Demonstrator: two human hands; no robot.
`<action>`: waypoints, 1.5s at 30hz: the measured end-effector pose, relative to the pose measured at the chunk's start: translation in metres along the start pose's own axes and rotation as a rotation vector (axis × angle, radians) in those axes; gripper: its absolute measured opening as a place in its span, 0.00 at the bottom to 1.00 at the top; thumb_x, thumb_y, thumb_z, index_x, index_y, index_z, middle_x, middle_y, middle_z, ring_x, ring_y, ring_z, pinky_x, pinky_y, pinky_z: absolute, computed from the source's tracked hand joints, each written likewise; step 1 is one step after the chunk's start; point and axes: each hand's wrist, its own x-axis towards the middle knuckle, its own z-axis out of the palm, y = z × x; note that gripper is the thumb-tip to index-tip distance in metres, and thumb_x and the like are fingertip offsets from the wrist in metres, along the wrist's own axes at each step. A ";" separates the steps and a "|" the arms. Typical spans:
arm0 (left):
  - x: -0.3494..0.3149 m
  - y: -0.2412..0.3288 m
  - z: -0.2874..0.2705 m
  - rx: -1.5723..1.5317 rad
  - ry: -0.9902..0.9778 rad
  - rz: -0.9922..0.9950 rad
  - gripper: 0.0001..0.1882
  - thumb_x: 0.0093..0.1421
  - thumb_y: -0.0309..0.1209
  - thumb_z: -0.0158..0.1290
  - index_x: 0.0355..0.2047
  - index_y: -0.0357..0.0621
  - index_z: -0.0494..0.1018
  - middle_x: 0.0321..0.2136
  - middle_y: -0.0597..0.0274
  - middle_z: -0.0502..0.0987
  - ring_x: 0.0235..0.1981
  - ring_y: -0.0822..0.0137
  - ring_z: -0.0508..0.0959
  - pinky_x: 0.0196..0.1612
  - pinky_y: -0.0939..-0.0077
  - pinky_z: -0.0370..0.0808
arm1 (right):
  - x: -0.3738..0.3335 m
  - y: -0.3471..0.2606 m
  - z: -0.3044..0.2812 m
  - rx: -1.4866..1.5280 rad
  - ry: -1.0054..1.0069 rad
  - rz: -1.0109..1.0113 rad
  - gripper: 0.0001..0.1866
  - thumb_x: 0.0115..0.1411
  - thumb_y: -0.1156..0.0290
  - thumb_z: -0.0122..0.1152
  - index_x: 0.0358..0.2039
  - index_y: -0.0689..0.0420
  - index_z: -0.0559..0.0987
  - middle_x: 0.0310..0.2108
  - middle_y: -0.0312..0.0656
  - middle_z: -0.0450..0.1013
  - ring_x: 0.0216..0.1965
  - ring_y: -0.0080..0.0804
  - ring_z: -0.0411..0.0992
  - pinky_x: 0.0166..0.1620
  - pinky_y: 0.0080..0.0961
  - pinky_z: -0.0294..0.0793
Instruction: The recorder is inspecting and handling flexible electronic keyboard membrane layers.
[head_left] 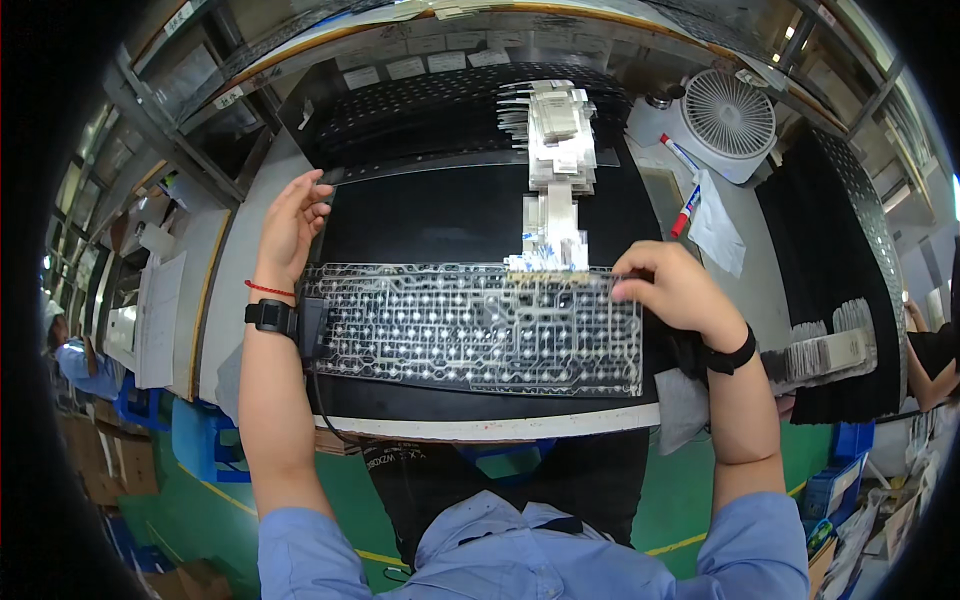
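Head camera: up on the wearer's head, left of a fisheye pair, peering steeply down
Tabletop (225, 320): faced front-on, right across the middle
Left hand (290, 225) and right hand (672, 285): near the lens, both in frame
Rim: so wide here, straight edges bend, corners black

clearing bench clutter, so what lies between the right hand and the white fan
In the head view, two red-capped markers and a crumpled white sheet lie between the right hand and the white fan.
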 end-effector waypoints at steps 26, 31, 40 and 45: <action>-0.013 0.007 0.017 0.057 -0.225 -0.141 0.11 0.68 0.33 0.47 0.40 0.38 0.74 0.34 0.65 0.80 0.32 0.79 0.78 0.38 0.84 0.74 | 0.015 0.048 -0.018 0.410 0.528 0.157 0.06 0.67 0.73 0.51 0.39 0.60 0.74 0.30 0.29 0.70 0.31 0.13 0.66 0.37 0.12 0.65; -0.011 0.004 0.020 0.074 -0.147 0.010 0.11 0.69 0.34 0.46 0.37 0.40 0.75 0.31 0.70 0.79 0.30 0.80 0.76 0.36 0.85 0.74 | 0.018 0.051 -0.014 0.465 0.544 0.125 0.06 0.68 0.71 0.48 0.38 0.58 0.73 0.29 0.28 0.69 0.31 0.12 0.64 0.36 0.13 0.64; -0.010 0.004 0.016 0.045 -0.167 0.020 0.13 0.69 0.35 0.44 0.39 0.40 0.75 0.33 0.69 0.78 0.32 0.81 0.76 0.38 0.85 0.73 | 0.018 0.049 -0.013 0.573 0.560 0.157 0.06 0.69 0.69 0.47 0.37 0.56 0.72 0.28 0.27 0.68 0.29 0.12 0.64 0.35 0.13 0.64; -0.011 0.003 0.020 0.070 -0.182 0.016 0.13 0.70 0.35 0.44 0.39 0.39 0.75 0.33 0.69 0.78 0.32 0.80 0.76 0.38 0.84 0.73 | 0.019 0.052 -0.012 0.609 0.577 0.154 0.06 0.69 0.68 0.48 0.37 0.56 0.72 0.28 0.27 0.68 0.29 0.12 0.64 0.35 0.13 0.64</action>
